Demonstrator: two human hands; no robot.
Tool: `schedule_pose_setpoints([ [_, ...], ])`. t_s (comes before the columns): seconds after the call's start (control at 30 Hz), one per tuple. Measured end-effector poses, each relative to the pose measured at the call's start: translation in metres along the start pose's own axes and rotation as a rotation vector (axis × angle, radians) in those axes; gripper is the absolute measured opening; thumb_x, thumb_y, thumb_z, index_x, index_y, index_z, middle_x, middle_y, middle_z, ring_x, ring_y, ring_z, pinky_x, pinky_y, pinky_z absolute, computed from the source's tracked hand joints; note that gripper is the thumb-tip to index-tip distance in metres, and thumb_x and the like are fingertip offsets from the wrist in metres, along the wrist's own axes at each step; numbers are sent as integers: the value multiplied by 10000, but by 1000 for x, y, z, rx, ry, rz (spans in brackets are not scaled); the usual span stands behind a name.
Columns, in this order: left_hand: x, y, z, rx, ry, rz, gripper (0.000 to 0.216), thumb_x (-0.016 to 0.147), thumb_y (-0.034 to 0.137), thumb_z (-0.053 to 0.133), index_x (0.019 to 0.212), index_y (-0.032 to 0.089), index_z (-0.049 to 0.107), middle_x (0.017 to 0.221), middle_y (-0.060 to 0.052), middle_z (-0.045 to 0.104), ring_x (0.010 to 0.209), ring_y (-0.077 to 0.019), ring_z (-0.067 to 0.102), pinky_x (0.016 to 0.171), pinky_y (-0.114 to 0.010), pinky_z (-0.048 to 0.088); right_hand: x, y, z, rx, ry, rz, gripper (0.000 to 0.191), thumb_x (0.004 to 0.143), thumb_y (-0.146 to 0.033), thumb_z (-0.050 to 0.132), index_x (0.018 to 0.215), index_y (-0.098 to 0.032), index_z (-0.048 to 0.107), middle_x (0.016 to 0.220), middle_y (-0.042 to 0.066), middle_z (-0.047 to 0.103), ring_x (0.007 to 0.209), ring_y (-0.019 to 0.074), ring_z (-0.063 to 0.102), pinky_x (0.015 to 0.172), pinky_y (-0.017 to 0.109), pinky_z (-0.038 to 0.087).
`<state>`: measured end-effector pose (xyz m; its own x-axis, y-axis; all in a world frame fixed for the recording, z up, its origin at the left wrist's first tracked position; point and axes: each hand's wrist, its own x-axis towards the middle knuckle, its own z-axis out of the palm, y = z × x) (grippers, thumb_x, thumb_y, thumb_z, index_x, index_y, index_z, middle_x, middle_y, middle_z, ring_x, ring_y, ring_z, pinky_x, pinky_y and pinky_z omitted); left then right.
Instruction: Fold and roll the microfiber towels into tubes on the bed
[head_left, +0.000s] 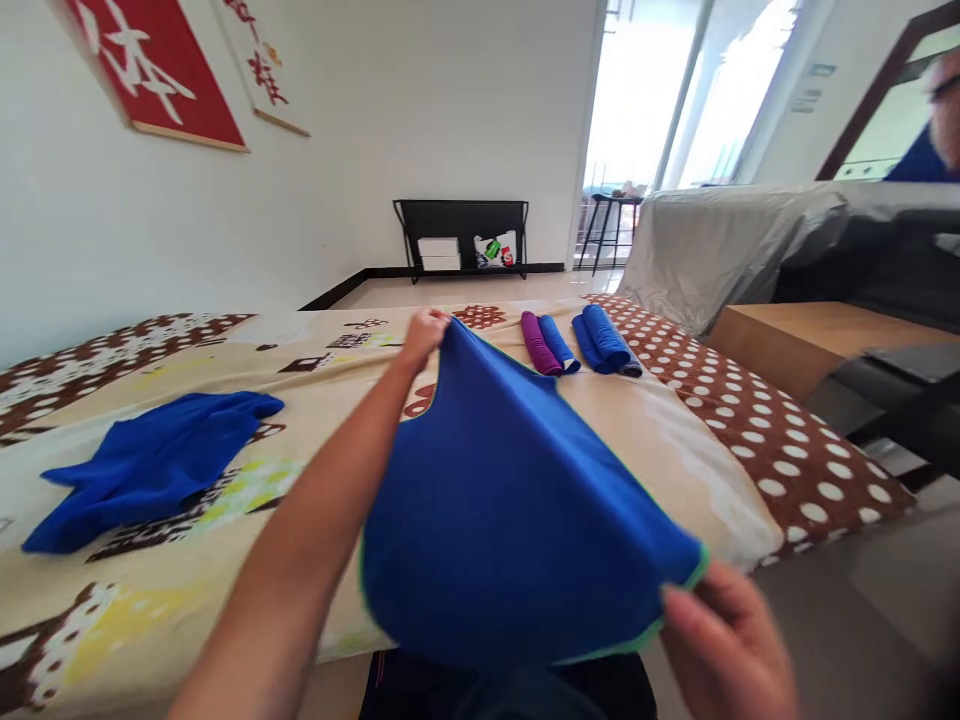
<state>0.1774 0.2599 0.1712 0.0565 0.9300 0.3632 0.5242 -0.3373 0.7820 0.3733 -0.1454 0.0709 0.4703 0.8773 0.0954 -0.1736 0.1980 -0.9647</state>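
Observation:
Stretched between my hands is a blue cloth [510, 480] with a thin green edge, raised partly off the bed. My left hand [426, 335] reaches forward and pinches its far corner. At the near right, my right hand [724, 635] grips another corner between thumb and fingers. Off to the left, a second blue cloth [161, 460] lies crumpled on the bed. Beyond the held cloth lie a purple rolled cloth [540, 343] and several blue rolled cloths [600, 340] side by side.
A patterned blanket [720, 460] with a brown dotted border covers the bed. Right of it stand a wooden board [795, 335] and furniture under a grey plastic cover [682, 240]. A black rack [461, 225] is against the far wall. Another person [941, 120] shows at the right edge.

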Motion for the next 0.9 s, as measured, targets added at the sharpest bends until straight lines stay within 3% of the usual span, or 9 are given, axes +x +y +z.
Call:
schedule_pose_setpoints([
  [0.13, 2, 45, -91, -281, 101, 74, 117, 978, 191, 478, 1042, 124, 550, 915, -47, 603, 774, -113, 572, 818, -363, 519, 64, -106, -2, -15, 63, -329, 120, 838, -401, 615, 892, -328, 694, 981, 53, 713, 1029, 305, 672, 780, 467, 581],
  [0.23, -2, 63, -160, -420, 217, 156, 140, 916, 136, 558, 1047, 117, 509, 869, 10, 538, 791, -91, 575, 913, -437, 471, 120, -167, 11, 30, 44, -455, 214, 909, -245, 462, 910, -213, 673, 1149, 41, 674, 1178, 227, 603, 871, 364, 529],
  [0.33, -6, 65, -216, -456, 304, 248, 222, 874, 114, 599, 1054, 74, 475, 850, 28, 505, 949, -176, 619, 945, -634, 367, 168, -200, 27, -20, -85, -451, 342, 969, -170, 343, 1132, -82, 631, 1311, 94, 608, 1190, 186, 580, 829, 288, 464],
  [0.43, -10, 56, -252, -387, 296, 297, 320, 881, 189, 626, 1113, 45, 461, 914, 12, 525, 1080, -289, 604, 874, -748, 288, 204, -211, 41, -46, -89, -387, 407, 980, -182, 330, 1274, 4, 541, 1335, 147, 589, 1078, 116, 612, 764, 230, 415],
  [0.5, -14, 49, -264, -353, 276, 305, 452, 863, 260, 681, 1187, 35, 462, 990, -14, 554, 1093, -297, 597, 871, -733, 293, 225, -210, 48, -55, -65, -375, 433, 975, -210, 367, 1303, 39, 501, 1342, 184, 574, 994, 74, 623, 733, 220, 399],
  [0.6, -18, 39, -266, -340, 250, 297, 588, 835, 343, 741, 1263, 41, 473, 1043, -36, 582, 1060, -226, 597, 937, -644, 320, 255, -201, 58, -136, -63, -412, 450, 979, -267, 397, 1283, 52, 488, 1326, 227, 568, 876, 30, 631, 698, 219, 394],
  [0.73, -15, 26, -246, -388, 273, 229, 494, 842, 304, 758, 1211, 55, 544, 1006, -37, 604, 929, -121, 577, 979, -516, 366, 289, -184, 74, -227, -78, -403, 467, 982, -279, 434, 1317, 46, 442, 1335, 262, 544, 750, -17, 591, 690, 210, 406],
  [0.9, 0, 10, -216, -472, 365, 129, 476, 816, 353, 782, 1131, 49, 596, 1013, -90, 647, 815, -102, 545, 865, -345, 452, 315, -165, 95, -245, -17, -326, 518, 979, -247, 489, 1379, 71, 399, 1405, 303, 473, 650, -52, 483, 656, 185, 380],
])
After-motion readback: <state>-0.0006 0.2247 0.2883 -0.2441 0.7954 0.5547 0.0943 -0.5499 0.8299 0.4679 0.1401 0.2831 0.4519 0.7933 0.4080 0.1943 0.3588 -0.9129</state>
